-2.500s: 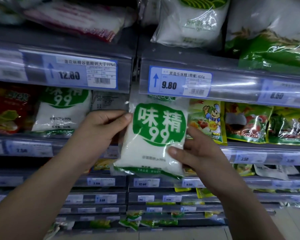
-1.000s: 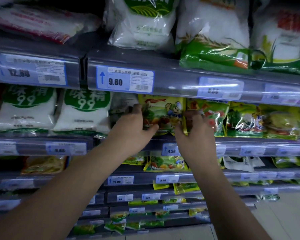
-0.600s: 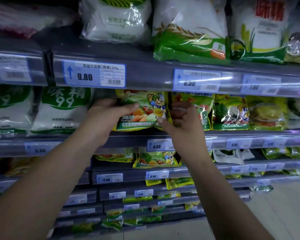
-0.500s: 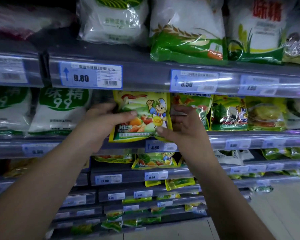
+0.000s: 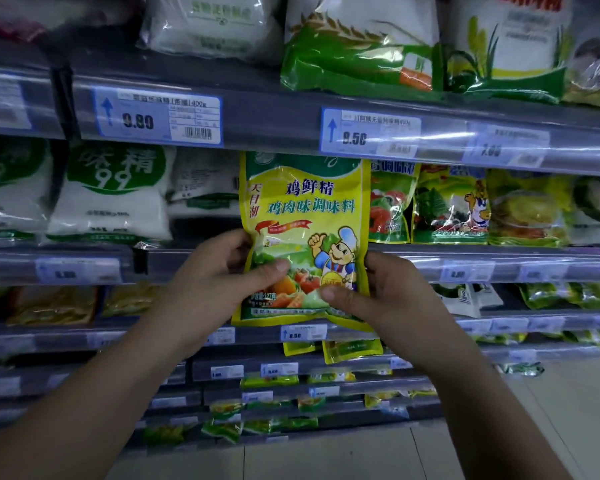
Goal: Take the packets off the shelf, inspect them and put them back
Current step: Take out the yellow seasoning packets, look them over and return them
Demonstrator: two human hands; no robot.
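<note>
Our left hand and right hand are both closed on the lower half of one yellow chicken-seasoning packet, thumbs pressed on its printed front and the other fingers wrapped out of sight behind it. We hold it upright and clear of the shelves, its face toward us, in front of the middle shelf rail. The dark gap it belongs in sits just left of it, between a white packet lying further back and the row of similar yellow seasoning packets standing to the right.

The risks from here are modest, we judge. Our grip is low, so the tall top of the pouch could flop forward or fold while we turn it over to read the back. The film looks glossy, and a thumb could slide on it if we loosen one hand. When we put it back, its top edge could catch under the upper rail that carries the 9.50 price tag. Pushing in at an angle could topple the neighbouring yellow packets or shove the white packet deeper.
</note>
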